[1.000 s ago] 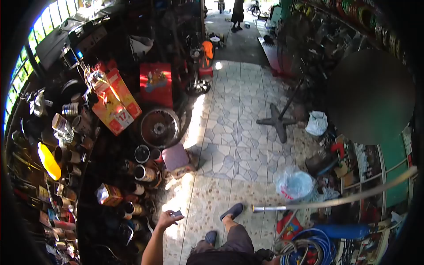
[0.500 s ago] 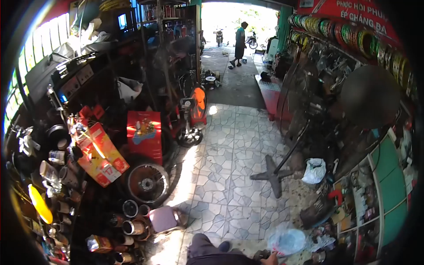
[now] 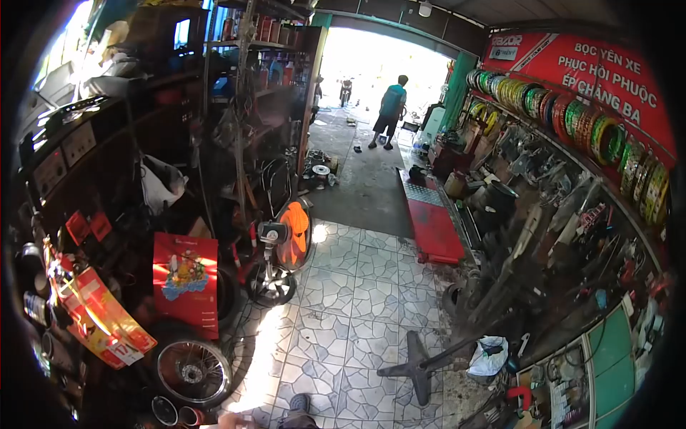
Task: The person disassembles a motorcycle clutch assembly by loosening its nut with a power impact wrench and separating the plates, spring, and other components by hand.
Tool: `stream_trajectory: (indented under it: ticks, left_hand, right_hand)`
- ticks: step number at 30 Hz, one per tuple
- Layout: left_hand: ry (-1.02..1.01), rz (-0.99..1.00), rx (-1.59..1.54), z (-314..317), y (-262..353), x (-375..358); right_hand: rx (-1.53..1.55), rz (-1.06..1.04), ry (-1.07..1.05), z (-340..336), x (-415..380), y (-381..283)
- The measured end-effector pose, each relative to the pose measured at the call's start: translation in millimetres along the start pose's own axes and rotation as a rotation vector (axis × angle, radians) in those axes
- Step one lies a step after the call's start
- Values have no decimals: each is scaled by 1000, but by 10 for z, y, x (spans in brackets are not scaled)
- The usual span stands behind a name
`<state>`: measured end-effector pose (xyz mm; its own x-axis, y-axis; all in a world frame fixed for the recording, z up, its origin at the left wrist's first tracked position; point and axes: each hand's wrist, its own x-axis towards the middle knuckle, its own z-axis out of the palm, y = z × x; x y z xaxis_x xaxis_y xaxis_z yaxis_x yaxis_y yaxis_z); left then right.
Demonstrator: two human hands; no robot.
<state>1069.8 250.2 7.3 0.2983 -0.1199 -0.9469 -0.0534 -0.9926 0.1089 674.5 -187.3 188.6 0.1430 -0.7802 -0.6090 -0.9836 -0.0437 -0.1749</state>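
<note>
A skin-toned shape [image 3: 236, 421] is cut off by the bottom edge. It looks like part of my left hand near my knee, but its fingers cannot be made out. My right hand is out of the frame. My sandalled foot [image 3: 299, 402] rests on the stone-patterned tiles [image 3: 343, 357]. Left of it lies a spoked motorcycle wheel [image 3: 191, 372], with a round metal cup [image 3: 164, 410] in front. A dark cross-shaped stand base [image 3: 418, 368] stands on the floor to the right, beside a white plastic bag [image 3: 489, 356].
An orange-bladed fan [image 3: 293, 232] and red box [image 3: 186, 286] line the left side. A red ramp [image 3: 436, 232] and hanging coloured rims [image 3: 572, 118] are on the right. Another person [image 3: 391, 111] stands near the bright doorway.
My view has tilted up and turned right. My right hand and the clear plastic bag beside it have left the frame. The other person has turned and moved.
</note>
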Motion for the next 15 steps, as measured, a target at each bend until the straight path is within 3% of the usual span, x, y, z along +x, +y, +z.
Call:
stream_trajectory:
  ticks: [2,3,4,5,6,7,8,11,13,15]
  left_hand:
    - [122,225,135,-829,635,633]
    - [385,359,132,-1304,1033,668]
    - [198,368,280,-1836,1512,1180]
    - [285,492,336,-2332,2069,950]
    - [195,492,243,-2789,2664,579]
    - [304,564,104,-3048,3157,189]
    - [248,697,-73,-3302,3566,60]
    - [102,767,-250,-3772,4661,-249]
    - [-147,828,-375,-4076,5250,-89]
    - [-136,769,-360,-4302,5680,-259]
  right_hand:
    - [10,-4,12,-87,242,-475]
    - [23,1,14,-118,354,-673]
    - [24,8,11,-164,443,-851]
    - [31,18,12,-214,575,-1016]
    - [34,26,10,-250,709,-1149]
    - [36,41,12,-289,850,-1286]
    - [39,56,13,-325,1001,-1425]
    - [52,105,8,-409,1516,-1847]
    - [57,135,11,-498,1929,-2162]
    - [65,160,15,-642,2361,-2513]
